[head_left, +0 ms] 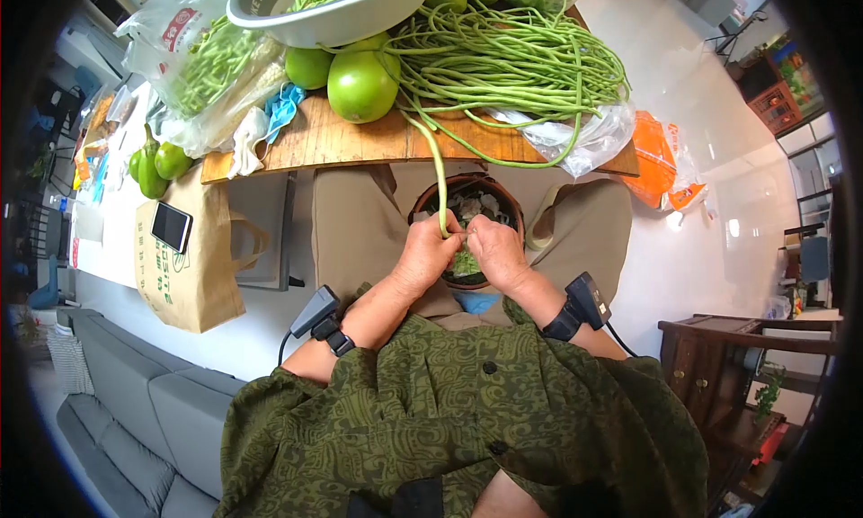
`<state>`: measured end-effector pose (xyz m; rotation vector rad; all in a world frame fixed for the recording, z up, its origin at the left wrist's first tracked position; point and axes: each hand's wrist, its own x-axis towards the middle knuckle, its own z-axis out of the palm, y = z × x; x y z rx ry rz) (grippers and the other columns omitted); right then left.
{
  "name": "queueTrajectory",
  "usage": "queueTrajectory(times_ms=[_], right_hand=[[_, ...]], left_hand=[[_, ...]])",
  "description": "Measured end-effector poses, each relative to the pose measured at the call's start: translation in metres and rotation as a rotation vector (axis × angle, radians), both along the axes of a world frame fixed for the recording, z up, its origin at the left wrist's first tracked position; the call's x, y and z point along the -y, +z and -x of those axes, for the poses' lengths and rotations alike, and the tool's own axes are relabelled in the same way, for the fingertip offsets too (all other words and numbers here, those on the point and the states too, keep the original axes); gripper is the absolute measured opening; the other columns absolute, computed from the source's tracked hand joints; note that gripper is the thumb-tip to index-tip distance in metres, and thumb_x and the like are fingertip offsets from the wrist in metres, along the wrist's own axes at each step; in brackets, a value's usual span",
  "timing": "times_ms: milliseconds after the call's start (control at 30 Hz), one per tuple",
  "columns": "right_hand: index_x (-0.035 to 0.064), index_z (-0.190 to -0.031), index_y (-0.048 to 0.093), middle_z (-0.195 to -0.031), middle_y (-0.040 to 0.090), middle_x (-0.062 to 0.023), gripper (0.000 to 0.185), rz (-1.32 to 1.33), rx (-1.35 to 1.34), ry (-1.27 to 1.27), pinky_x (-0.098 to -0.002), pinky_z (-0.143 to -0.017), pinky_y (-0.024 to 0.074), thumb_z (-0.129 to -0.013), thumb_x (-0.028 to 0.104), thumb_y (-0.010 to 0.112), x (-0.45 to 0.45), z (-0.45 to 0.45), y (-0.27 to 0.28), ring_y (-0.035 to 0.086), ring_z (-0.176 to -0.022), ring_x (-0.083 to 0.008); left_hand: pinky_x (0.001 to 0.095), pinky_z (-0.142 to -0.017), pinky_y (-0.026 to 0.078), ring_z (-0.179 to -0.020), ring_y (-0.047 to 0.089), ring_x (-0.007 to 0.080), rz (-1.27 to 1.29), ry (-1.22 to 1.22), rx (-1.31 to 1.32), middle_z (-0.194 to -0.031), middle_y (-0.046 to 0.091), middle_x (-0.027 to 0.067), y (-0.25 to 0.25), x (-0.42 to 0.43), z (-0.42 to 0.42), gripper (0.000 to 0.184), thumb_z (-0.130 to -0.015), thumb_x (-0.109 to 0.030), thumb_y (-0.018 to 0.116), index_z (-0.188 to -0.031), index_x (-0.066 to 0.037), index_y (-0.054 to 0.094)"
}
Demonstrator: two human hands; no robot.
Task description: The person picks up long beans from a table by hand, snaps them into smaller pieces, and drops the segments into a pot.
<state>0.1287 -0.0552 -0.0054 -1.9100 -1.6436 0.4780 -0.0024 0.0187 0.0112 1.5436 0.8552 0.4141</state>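
My left hand (428, 253) is closed round the lower part of a long green bean (440, 172), which runs up over the table edge. Right beside it, my right hand (497, 254) is pinched shut close to the bean's lower end; its fingers hide what is in them. Both hands are over a round bin (519, 214) between my knees, with pale and green scraps inside. On the wooden table (310, 136), a large heap of long beans (530, 64) lies partly on a clear plastic bag (584, 145).
Round green gourds (363, 86) sit beside a basin (337, 25) of cut beans. A bag of cut beans (211, 68) stands at the left. A paper bag (193, 266) carries a phone (172, 227). An orange bag (654, 158) is at right, a grey sofa (135, 401) lower left.
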Motion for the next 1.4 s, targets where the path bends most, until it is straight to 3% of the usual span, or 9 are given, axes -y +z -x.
queueTrajectory(times_ms=[100,200,233,433,600,800,1100,1267,1400], right_hand=[[0.0002,-0.08,0.05,-0.067,0.056,-0.017,0.017,0.015,0.061,-0.118,-0.0424,-0.054,0.0431,-0.081,0.017,0.048,-0.004,-0.007,-0.02,0.055,-0.059,-0.0333],[0.004,-0.082,0.051,-0.061,0.049,-0.0027,0.016,0.378,-1.273,-0.269,-0.0245,-0.046,0.0396,-0.082,0.02,0.053,-0.005,-0.029,-0.015,0.05,-0.054,-0.0121],[0.004,-0.082,0.051,-0.061,0.049,-0.0027,0.016,0.383,-1.275,-0.271,-0.0245,-0.046,0.0396,-0.082,0.02,0.053,-0.005,-0.028,-0.005,0.05,-0.054,-0.0121],[0.0077,-0.084,0.046,-0.071,0.05,-0.0015,0.013,0.26,-1.637,0.031,-0.0184,-0.043,0.0357,-0.084,0.018,0.055,-0.003,-0.016,0.025,0.048,-0.056,-0.0074],[0.007,-0.084,0.047,-0.067,0.049,-0.0015,0.005,0.291,-1.607,0.045,-0.0162,-0.04,0.0314,-0.084,0.008,0.052,-0.004,-0.025,0.013,0.047,-0.054,-0.0066],[0.0059,-0.084,0.048,-0.066,0.05,-0.0013,0.003,0.296,-1.618,0.031,-0.0163,-0.04,0.0306,-0.082,0.007,0.05,-0.001,-0.019,0.019,0.044,-0.05,-0.0056],[0.0045,-0.082,0.052,-0.063,0.052,-0.0014,0.007,0.333,-0.903,0.045,-0.0229,-0.046,0.0381,-0.081,0.011,0.049,-0.002,-0.011,0.018,0.05,-0.054,-0.0081],[0.0017,-0.079,0.049,-0.067,0.056,-0.0158,0.011,-0.087,-0.199,0.112,-0.0377,-0.056,0.0445,-0.081,0.012,0.047,0.0,-0.004,0.007,0.057,-0.061,-0.0303],[0.0018,-0.076,0.049,-0.07,0.057,-0.0177,0.012,-0.088,-0.037,-0.005,-0.0415,-0.058,0.0444,-0.082,0.012,0.046,0.0,0.002,0.008,0.056,-0.066,-0.0359]], left_hand=[[0.0235,-0.043,0.041,-0.049,0.05,0.0077,-0.099,-0.037,0.105,-0.06,0.053,0.0029,0.006,0.005,-0.002,0.01,-0.082,-0.003,0.056,-0.074,0.0,0.049],[0.0233,-0.044,0.043,-0.049,0.051,0.0092,0.212,-0.042,0.275,-0.063,0.056,0.005,0.004,0.007,-0.002,0.01,-0.082,-0.005,0.056,-0.076,0.0,0.05],[0.0234,-0.044,0.043,-0.049,0.051,0.0096,0.457,-0.023,0.366,-0.064,0.057,0.0058,0.001,0.005,-0.001,0.01,-0.083,-0.006,0.056,-0.076,0.0,0.051],[0.0198,-0.041,0.031,-0.044,0.038,0.0063,0.58,-0.016,0.423,-0.059,0.051,0.0027,0.003,-0.006,0.004,0.012,-0.085,-0.014,0.058,-0.083,-0.004,0.052],[0.0192,-0.041,0.028,-0.043,0.035,0.0058,0.735,0.007,0.517,-0.058,0.049,0.0011,0.009,-0.009,0.006,0.022,-0.087,-0.027,0.055,-0.084,-0.006,0.053],[0.0206,-0.041,0.037,-0.044,0.043,0.0066,0.585,0.005,0.415,-0.059,0.054,0.002,0.001,-0.021,0.013,0.013,-0.085,-0.017,0.057,-0.082,-0.005,0.053],[0.0186,-0.037,0.039,-0.041,0.048,0.0068,0.413,0.009,0.254,-0.059,0.057,0.004,0.0,-0.016,0.008,0.01,-0.084,-0.012,0.056,-0.078,-0.005,0.052],[0.021,-0.037,0.041,-0.041,0.049,0.0088,0.428,0.061,0.168,-0.06,0.057,0.0057,-0.003,-0.014,0.002,0.011,-0.085,-0.009,0.053,-0.079,-0.003,0.047],[0.0221,-0.04,0.043,-0.045,0.051,0.0102,0.414,0.077,0.186,-0.064,0.057,0.0069,-0.001,-0.007,-0.004,0.009,-0.086,-0.008,0.052,-0.081,-0.003,0.045]])
